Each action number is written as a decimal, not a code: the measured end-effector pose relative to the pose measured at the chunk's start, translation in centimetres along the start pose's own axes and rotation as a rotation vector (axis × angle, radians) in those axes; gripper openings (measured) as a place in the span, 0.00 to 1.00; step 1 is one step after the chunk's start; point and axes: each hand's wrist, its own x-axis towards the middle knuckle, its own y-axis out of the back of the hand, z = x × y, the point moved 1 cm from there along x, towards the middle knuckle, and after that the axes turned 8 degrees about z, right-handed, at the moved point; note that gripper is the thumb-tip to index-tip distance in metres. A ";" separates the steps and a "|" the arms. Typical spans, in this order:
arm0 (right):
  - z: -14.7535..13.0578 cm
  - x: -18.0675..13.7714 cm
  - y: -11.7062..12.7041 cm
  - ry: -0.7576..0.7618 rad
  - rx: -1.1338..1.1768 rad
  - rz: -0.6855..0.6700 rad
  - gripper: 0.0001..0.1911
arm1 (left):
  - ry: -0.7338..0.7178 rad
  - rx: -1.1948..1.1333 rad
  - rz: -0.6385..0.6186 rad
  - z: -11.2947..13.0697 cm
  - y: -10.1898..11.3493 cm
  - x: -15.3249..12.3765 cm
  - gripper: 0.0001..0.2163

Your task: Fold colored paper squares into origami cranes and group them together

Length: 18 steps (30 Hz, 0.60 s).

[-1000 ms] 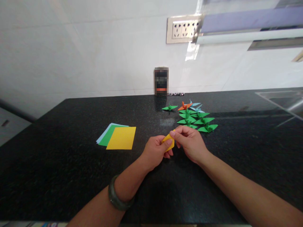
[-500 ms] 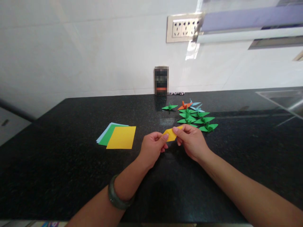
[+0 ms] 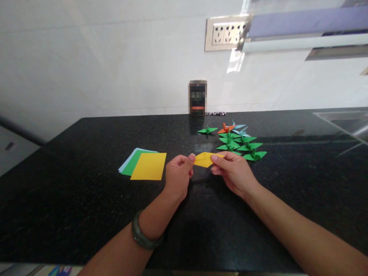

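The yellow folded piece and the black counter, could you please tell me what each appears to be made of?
Yellow folded piece: thin matte paper, judging by its sharp creases. Black counter: probably polished speckled stone such as granite; it reflects the wall.

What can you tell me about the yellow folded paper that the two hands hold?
The yellow folded paper looks like thin coloured paper, folded into a flat, long diamond with pointed ends and a crease along its middle. It lies roughly level, lifted just above the black counter. The left hand pinches its left tip and the right hand pinches its right end, fingers closed on it. Nothing else touches it.
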 end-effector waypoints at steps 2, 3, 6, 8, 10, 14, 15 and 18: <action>-0.1 -0.2 -0.2 -0.067 0.032 -0.003 0.15 | 0.072 -0.150 -0.039 0.0 -0.1 0.1 0.17; -0.2 -0.2 -0.2 -0.077 0.046 -0.008 0.15 | 0.117 -0.196 -0.085 0.0 -0.2 0.0 0.17; 0.0 -0.4 -0.4 -0.057 0.045 -0.033 0.15 | 0.178 -0.218 -0.204 0.0 -0.4 -0.1 0.14; 0.3 -0.5 -0.5 -0.001 -0.034 -0.076 0.15 | 0.146 -0.189 -0.198 0.0 -0.3 -0.1 0.10; 0.5 -0.5 -0.5 0.103 -0.168 -0.144 0.13 | 0.074 -0.113 -0.180 0.1 -0.1 -0.1 0.10; 0.6 -0.7 -0.3 0.305 -0.403 -0.212 0.10 | -0.080 0.104 -0.221 0.5 0.0 -0.3 0.12; 0.5 -0.8 -0.2 0.333 -0.444 -0.204 0.11 | -0.092 0.120 -0.231 0.5 0.0 -0.4 0.12; 0.1 -1.1 -0.1 0.374 -0.510 -0.171 0.13 | -0.046 0.030 -0.223 0.4 -0.2 -0.5 0.09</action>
